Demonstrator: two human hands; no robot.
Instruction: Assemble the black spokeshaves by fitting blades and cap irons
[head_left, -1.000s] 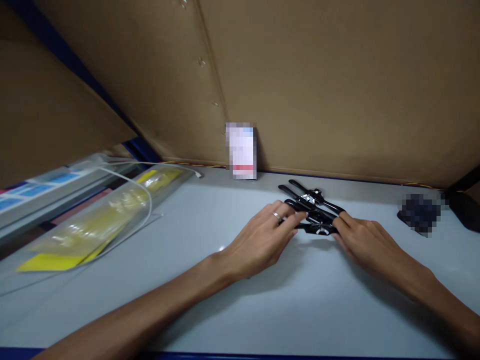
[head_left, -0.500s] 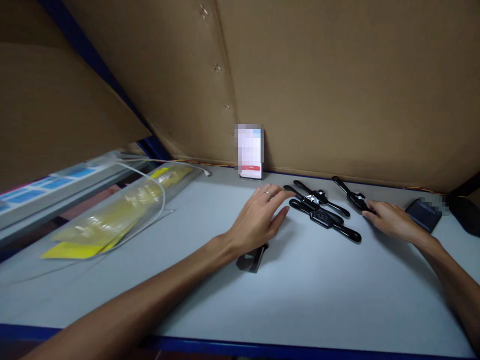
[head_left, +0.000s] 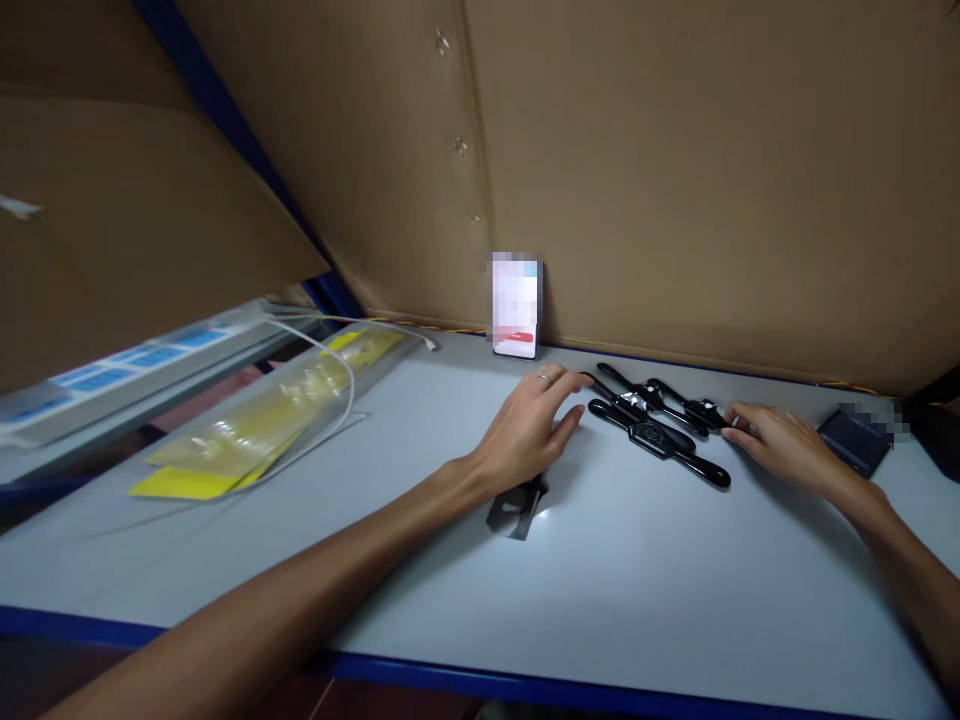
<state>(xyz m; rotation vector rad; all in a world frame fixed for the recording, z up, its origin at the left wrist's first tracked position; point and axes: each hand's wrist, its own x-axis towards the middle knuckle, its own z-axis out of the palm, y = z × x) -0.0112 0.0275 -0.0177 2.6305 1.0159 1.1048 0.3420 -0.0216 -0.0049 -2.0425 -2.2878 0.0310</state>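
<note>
Several black two-handled tools lie side by side on the grey table, right of centre. The front one (head_left: pixel 660 440) is closest to me. My right hand (head_left: pixel 776 445) grips the end of the rightmost black tool (head_left: pixel 705 408), which lies against the others at the back. My left hand (head_left: pixel 529 420), with a ring, has its fingers apart; its index fingertip is at the left ends of the tools. Below my left palm lies a dark metal piece (head_left: pixel 514 512), partly hidden by the hand.
A lit phone (head_left: pixel 515 308) leans on the cardboard wall. Yellow sheets in clear plastic (head_left: pixel 262 430), a white cable (head_left: pixel 351 385) and a power strip (head_left: pixel 150 365) are at the left. A dark flat box (head_left: pixel 856 440) lies beyond my right hand.
My right hand has brought its black tool leftward, up against the others. My left hand keeps nearly the same place by the tools. The camera view has shifted slightly.
</note>
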